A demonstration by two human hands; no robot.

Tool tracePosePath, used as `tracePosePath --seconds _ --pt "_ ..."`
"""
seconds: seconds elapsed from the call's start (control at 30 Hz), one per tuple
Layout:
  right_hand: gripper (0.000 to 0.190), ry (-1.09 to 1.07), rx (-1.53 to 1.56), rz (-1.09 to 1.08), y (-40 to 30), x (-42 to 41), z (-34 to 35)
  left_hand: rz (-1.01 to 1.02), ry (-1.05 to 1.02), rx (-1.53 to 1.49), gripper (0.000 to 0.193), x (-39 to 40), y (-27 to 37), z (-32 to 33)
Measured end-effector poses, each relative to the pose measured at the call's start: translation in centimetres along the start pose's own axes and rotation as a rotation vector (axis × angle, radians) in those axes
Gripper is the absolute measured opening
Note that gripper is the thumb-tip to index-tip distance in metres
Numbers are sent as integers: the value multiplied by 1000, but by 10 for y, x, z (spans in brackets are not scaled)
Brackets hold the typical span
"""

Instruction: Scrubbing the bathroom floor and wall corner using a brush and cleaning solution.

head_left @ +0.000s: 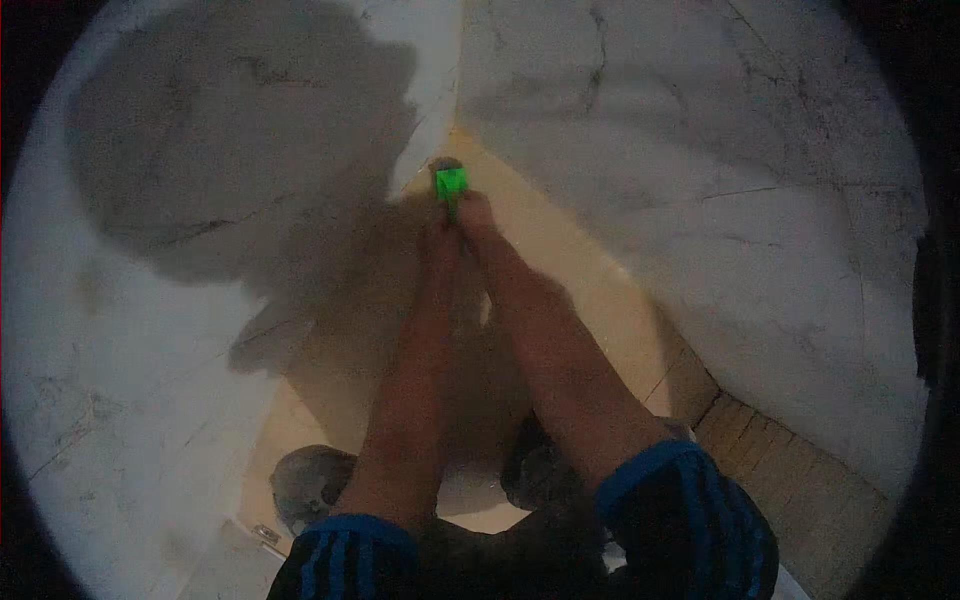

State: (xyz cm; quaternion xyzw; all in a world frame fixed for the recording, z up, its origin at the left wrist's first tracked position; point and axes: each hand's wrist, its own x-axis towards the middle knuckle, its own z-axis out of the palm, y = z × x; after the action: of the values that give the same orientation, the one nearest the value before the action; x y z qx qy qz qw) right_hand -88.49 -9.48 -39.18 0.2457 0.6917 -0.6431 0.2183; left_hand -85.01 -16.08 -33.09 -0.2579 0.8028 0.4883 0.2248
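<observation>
Both my arms reach forward to the far corner of the beige floor, where two marble-patterned walls meet. My left hand (436, 229) and my right hand (476, 211) come together at a bright green tool (451, 183) that looks like a brush or scraper. Its square green head faces the corner, and a narrow green part runs back between my hands. A dark rounded thing (448, 163) shows just beyond the head; whether it belongs to the tool is unclear. The dim, blurred picture hides how the fingers are placed.
A marble-patterned wall (135, 330) rises at left, with a large shadow over it. Another such wall (712, 225) stands at right. My grey shoes (311, 480) are below my forearms. Wood-like boards (780, 450) lie at lower right, and a small metal fitting (266, 534) at lower left.
</observation>
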Motion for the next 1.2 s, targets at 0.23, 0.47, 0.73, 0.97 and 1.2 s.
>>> tracePosePath --seconds 0.23,0.47,0.73,0.97,1.2 --pt "29 82 99 -420 50 64 -14 34 1 33 33 32 1 31" --pt "31 5 -120 -59 -19 1 -5 63 98 351 32 45 -9 7" --pt "43 -28 -324 -160 -104 -80 -49 34 62 315 29 26 14 6" --pt "37 21 -110 12 -63 10 -36 -41 119 480 25 35 52 28" --pt "36 -59 141 225 -14 56 -37 -65 11 336 25 54 35 43"
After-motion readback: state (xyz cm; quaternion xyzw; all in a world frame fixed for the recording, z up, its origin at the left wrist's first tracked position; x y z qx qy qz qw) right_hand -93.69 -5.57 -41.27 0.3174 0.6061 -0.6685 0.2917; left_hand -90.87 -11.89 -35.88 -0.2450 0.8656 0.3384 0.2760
